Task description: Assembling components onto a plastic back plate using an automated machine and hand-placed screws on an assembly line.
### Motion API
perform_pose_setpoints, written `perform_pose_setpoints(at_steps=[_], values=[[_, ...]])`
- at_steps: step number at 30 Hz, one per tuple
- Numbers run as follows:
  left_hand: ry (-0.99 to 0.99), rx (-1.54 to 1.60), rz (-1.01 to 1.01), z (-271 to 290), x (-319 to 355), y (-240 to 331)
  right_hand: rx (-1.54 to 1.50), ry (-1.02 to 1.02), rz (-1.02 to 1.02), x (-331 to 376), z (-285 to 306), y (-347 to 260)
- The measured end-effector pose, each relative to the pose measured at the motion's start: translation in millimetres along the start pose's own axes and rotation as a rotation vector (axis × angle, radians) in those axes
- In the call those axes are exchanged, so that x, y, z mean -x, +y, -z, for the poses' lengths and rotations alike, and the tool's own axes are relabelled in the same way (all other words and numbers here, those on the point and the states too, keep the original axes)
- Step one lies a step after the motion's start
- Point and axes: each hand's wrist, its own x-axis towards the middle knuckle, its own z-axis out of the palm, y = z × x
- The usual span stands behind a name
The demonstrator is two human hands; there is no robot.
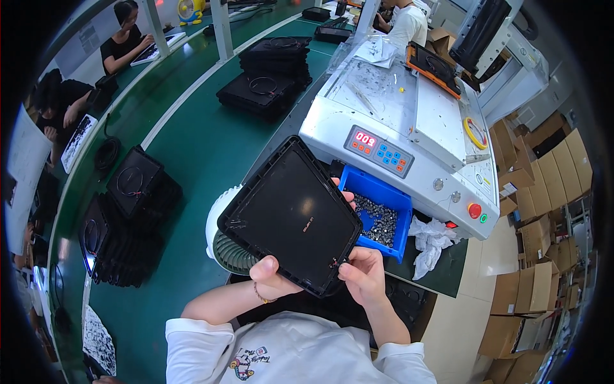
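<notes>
A black rectangular plastic casing (288,224) with a raised rim is tilted up in front of my chest. My left hand (274,281) supports it from below, thumb over the near edge, with fingertips showing past the far right edge. At the lower right corner, my right hand (366,278) grips the rim between thumb and fingers. Beside that thumb sits a short bit of red and dark wire (334,262). Behind the casing, a white round fan (220,221) with a grille is partly hidden.
A white machine (384,83) with a lit control panel stands ahead right. Under its front, a blue bin (403,221) holds many small metal parts, with crumpled white tissue (432,243) alongside. Stacks of black casings (268,83) line the green bench (198,166). Cardboard boxes (537,275) stand at right.
</notes>
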Motion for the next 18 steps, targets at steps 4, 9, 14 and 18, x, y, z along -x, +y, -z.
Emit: perform_pose_setpoints(at_steps=[4, 9, 14, 18], values=[[-0.027, -0.037, -0.033, -0.3, 4.5, -1.0, 0.010, 0.005, -0.006, -1.4, 0.0, 3.4], [-0.026, -0.053, -0.036, -2.0, 3.2, -1.2, 0.043, 0.016, -0.019, -2.7, 2.2, -1.7], [-0.167, -0.033, -0.035, 4.2, 2.1, 3.2, 0.074, -0.066, -0.118, -5.4, 6.3, -11.5], [-0.084, -0.007, -0.391, 2.0, -5.2, 9.1, 0.163, -0.141, 0.111, -14.7, 0.4, -28.3]])
